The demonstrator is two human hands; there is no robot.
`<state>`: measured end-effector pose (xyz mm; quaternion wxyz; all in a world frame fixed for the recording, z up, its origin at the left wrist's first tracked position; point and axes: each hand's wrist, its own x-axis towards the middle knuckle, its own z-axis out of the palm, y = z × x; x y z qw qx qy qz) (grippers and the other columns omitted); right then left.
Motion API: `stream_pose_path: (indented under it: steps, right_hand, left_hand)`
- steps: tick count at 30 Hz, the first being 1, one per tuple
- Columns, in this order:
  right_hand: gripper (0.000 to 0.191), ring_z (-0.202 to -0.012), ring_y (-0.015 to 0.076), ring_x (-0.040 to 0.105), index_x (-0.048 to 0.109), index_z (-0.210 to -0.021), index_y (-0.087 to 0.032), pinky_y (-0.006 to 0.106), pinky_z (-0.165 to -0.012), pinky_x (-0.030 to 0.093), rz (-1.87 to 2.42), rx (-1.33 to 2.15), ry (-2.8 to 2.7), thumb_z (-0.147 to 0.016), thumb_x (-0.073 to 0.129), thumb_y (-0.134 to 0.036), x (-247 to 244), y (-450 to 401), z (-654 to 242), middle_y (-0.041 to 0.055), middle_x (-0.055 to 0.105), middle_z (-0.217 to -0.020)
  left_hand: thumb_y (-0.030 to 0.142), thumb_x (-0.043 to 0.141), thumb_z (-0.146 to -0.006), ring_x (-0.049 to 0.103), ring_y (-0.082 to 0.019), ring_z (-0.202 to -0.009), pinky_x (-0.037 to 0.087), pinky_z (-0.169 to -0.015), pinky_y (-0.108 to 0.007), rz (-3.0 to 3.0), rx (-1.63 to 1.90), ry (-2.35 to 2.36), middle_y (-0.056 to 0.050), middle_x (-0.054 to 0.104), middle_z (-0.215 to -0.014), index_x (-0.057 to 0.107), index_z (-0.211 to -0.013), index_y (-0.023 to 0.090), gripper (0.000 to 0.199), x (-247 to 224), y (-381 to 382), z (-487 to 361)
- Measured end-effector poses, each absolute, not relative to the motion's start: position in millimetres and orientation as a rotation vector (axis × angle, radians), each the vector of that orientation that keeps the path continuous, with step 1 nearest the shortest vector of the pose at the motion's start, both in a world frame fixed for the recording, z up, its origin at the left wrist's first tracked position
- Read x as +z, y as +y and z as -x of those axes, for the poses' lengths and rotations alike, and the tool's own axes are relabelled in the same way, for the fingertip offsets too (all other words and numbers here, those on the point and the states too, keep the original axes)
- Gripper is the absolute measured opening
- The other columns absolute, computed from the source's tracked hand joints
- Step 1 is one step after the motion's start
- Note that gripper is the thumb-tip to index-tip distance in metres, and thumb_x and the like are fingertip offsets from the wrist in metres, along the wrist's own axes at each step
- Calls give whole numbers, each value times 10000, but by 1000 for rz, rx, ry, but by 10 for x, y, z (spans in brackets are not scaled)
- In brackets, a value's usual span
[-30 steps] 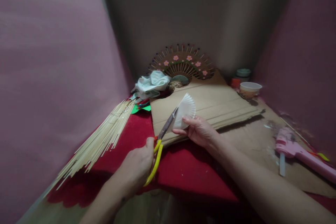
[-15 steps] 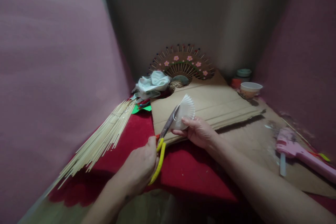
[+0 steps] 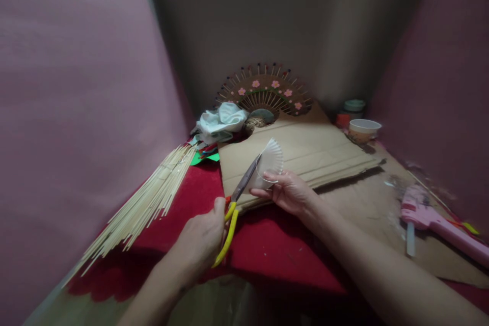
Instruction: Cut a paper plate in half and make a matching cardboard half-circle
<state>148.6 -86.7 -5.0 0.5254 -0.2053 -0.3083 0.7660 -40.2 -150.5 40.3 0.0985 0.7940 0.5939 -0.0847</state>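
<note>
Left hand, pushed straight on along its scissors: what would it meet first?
Likely the white pleated paper in the right hand; the scissors seem to reach its edge, though depth is hard to judge.

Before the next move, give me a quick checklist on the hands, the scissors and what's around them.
1. Scissors gripped: ok, the left hand holds the scissors by the yellow handles.
2. White pleated piece held: ok, the right hand pinches the white pleated piece.
3. Blades fully closed: cannot tell, too small to see at the piece's edge.
4. Right fingertips well away from the blades: not ok, they look close.
5. Bamboo sticks apart from the left hand: ok, they lie to its left.
6. Pink glue gun apart from both hands: ok, far right.
</note>
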Motion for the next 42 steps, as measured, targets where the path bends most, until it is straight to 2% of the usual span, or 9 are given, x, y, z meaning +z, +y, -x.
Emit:
stream_pose_path:
  steps: [3,5,9,13,17,26,33,42]
  right_hand:
    - [137,-618,109,596,600,-731,-122,333,-701,557,509,1861,-672,-635,667,-49,-17,-860,-1532,-1,628,-679]
    - [123,-624,113,593,584,-701,-125,358,-722,549,501,1879,-601,-638,674,-70,20,-851,-1572,8,622,-697]
    - [108,-796,170,616,577,-792,-170,465,-809,500,458,1863,-426,-706,642,-160,91,-830,-1616,21,642,-844]
    - [127,-825,209,618,576,-885,-191,514,-763,500,513,1826,-384,-759,597,-189,91,-821,-1579,31,655,-853]
    - [169,-822,225,620,573,-939,-178,484,-718,521,568,1818,-396,-770,580,-182,55,-829,-1529,59,658,-891]
    - [158,-803,209,623,583,-934,-169,414,-679,533,529,1829,-472,-781,572,-205,9,-839,-1493,44,666,-873]
    - [162,-816,199,614,592,-941,-170,430,-727,518,528,1828,-465,-791,571,-225,0,-839,-1483,41,665,-880]
    - [202,-846,217,618,603,-952,-129,447,-770,506,488,1827,-589,-807,551,-259,-44,-854,-1447,74,673,-890]
  left_hand:
    - [179,308,-834,588,-211,-600,329,-504,-261,-2373,-236,1758,-69,602,-734,298,-939,181,105,369,-1499,437]
    - [167,303,-831,591,-220,-610,327,-504,-265,-2388,-245,1754,-74,605,-740,294,-954,176,124,355,-1500,457]
    - [194,333,-829,591,-221,-608,336,-506,-267,-2372,-278,1734,-82,609,-754,298,-960,169,138,361,-1519,461]
    - [184,343,-827,593,-218,-603,338,-501,-265,-2316,-281,1741,-80,609,-738,307,-968,159,148,366,-1540,421]
    - [166,307,-834,594,-217,-595,345,-502,-270,-2280,-254,1757,-80,605,-725,313,-996,143,164,345,-1552,400]
    - [171,310,-825,581,-219,-569,346,-493,-283,-2350,-217,1716,-88,600,-711,323,-984,129,165,351,-1557,397]
    - [151,385,-779,581,-231,-579,325,-484,-281,-2408,-264,1710,-81,592,-707,317,-975,125,208,331,-1560,390]
    - [189,298,-832,581,-190,-534,352,-489,-263,-2279,-189,1693,-59,594,-661,335,-982,144,161,411,-1585,382]
